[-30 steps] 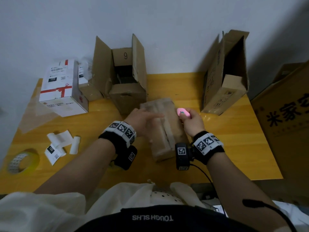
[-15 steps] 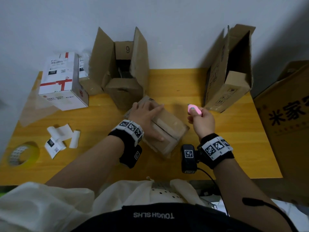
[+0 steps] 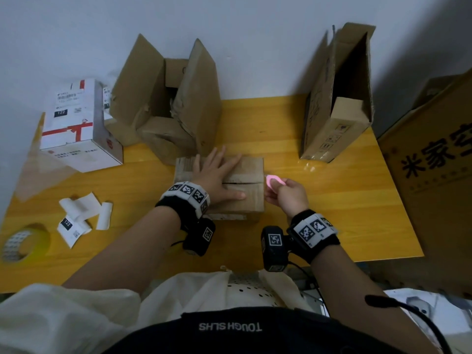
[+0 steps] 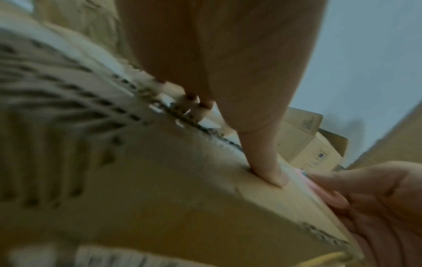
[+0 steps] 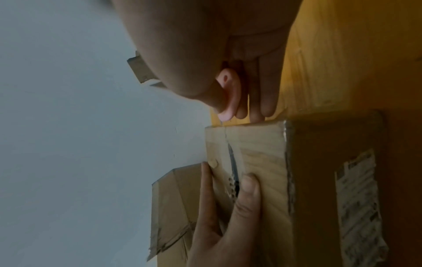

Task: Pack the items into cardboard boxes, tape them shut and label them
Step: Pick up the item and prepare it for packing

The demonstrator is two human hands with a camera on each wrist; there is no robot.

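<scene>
A small closed cardboard box (image 3: 251, 200) lies in the middle of the yellow table (image 3: 332, 200), its flap seam running left to right. My left hand (image 3: 217, 175) presses flat on its top with fingers spread and straight; the left wrist view shows the thumb (image 4: 265, 162) on the lid. My right hand (image 3: 286, 194) pinches a small pink cutter (image 3: 274, 180) at the seam's right end. In the right wrist view the pink cutter (image 5: 230, 97) sits just above the box (image 5: 262, 162) edge.
Two open cardboard boxes stand at the back, one in the middle (image 3: 166, 111) and one to the right (image 3: 337, 103). A white labelled box (image 3: 74, 129) sits at left, loose labels (image 3: 79, 218) and a tape roll (image 3: 25, 241) at front left. A large carton (image 3: 434, 175) stands off the table's right.
The small box has been turned so that its seam runs left to right. My left hand went flat on its top, and my right hand brought the pink cutter down to the seam's right end.
</scene>
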